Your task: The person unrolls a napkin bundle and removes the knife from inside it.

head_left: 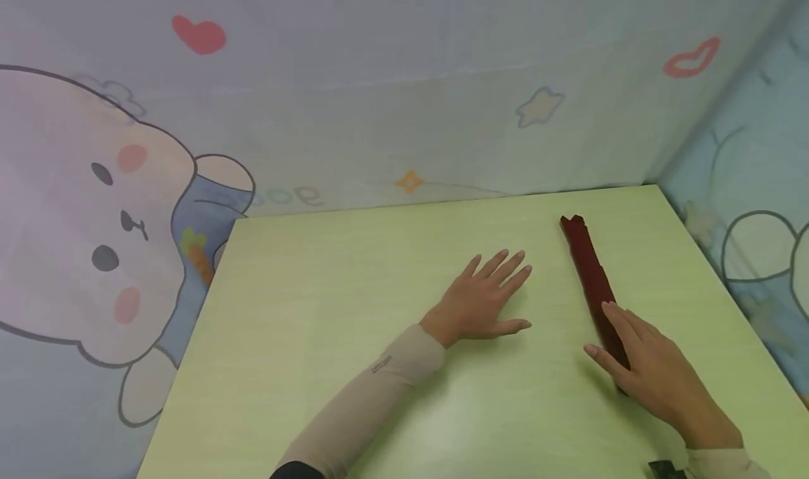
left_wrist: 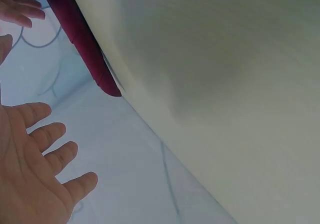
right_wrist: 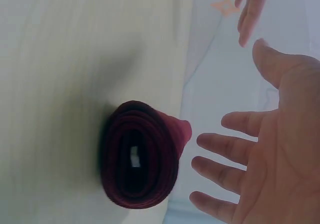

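A dark red cloth point(head_left: 589, 272) lies rolled into a long, narrow tube on the right part of the table. In the right wrist view, the near end of the cloth point(right_wrist: 140, 156) shows its spiral layers and a small white patch inside. My right hand point(head_left: 663, 370) hovers over the near end of the roll with relaxed fingers, its palm apart from the cloth in its wrist view. To the left of the roll is my left hand point(head_left: 477, 303), palm down with fingers spread and nothing in it. The roll's far end shows in the left wrist view.
The pale yellow-green table point(head_left: 303, 289) has its far edge against a printed curtain point(head_left: 379, 79). More printed curtain point(head_left: 771, 184) hangs along the right side. A small black object point(head_left: 665, 469) is beside the right sleeve at the bottom edge.
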The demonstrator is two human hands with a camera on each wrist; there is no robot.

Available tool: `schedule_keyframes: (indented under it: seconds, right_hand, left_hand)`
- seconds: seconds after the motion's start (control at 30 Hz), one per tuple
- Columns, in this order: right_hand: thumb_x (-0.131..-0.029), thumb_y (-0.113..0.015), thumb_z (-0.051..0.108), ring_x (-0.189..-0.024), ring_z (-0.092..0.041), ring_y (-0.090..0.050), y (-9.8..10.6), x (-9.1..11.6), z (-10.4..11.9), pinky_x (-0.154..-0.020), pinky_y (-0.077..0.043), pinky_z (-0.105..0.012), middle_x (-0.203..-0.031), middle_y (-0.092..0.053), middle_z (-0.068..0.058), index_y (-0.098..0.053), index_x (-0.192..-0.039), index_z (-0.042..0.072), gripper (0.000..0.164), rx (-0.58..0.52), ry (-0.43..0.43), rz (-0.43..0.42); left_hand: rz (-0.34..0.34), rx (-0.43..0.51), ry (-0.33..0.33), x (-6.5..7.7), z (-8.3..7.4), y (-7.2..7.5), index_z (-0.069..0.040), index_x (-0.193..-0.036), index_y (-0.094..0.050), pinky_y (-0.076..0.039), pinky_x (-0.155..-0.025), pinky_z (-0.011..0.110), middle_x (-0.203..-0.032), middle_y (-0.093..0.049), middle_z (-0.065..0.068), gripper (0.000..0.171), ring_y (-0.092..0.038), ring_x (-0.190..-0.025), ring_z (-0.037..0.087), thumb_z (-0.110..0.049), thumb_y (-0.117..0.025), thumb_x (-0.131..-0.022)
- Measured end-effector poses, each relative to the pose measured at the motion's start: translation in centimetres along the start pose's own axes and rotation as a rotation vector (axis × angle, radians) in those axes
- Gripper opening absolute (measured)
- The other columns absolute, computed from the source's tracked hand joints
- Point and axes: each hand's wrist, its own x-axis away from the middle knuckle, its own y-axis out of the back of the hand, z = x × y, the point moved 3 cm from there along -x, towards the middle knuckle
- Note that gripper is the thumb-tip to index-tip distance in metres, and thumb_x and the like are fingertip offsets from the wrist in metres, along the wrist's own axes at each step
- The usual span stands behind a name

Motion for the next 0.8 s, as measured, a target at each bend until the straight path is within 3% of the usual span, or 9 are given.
schedule_keyframes:
  seconds: [0.2, 0.53, 0.8]
  right_hand:
    - [-0.097, -0.062, 0.054, -0.136, -0.051, -0.041, -0.7, 0.3, -0.6, -0.102, -0.037, -0.071, -0.158, -0.037, -0.024, -0.042, -0.154, 0.003, 0.079, 0.035, -0.022, 0.04]
    - [-0.095, -0.069, 0.046, -0.131, -0.051, -0.046, -1.5, 1.2, -1.1, -0.097, -0.042, -0.07, -0.156, -0.04, -0.024, -0.05, -0.146, -0.002, 0.073, 0.053, -0.001, -0.015]
    - [-0.092, -0.076, 0.03, -0.125, -0.051, -0.051, -1.8, 2.0, -1.4, -0.086, -0.049, -0.068, -0.156, -0.038, -0.022, -0.049, -0.145, -0.003, 0.069, 0.067, 0.003, -0.045]
  left_hand:
    - [0.001, -0.006, -0.031, -1.6, -1.2, -0.4, -0.024, -0.163, -0.023, -0.028, -0.121, 0.048, -0.171, -0.017, -0.002, 0.088, -0.019, -0.156, 0.019, -0.077, -0.038, -0.095]
    - [0.038, 0.002, -0.063, -3.2, -2.7, -1.3, -0.025, -0.163, -0.024, -0.029, -0.121, 0.048, -0.171, -0.017, -0.003, 0.086, -0.019, -0.156, 0.019, -0.076, -0.037, -0.095]
    - [0.069, -0.014, -0.111, -4.9, -4.4, -1.4, -0.027, -0.163, -0.023, -0.027, -0.122, 0.046, -0.171, -0.017, -0.004, 0.085, -0.017, -0.157, 0.018, -0.077, -0.034, -0.096]
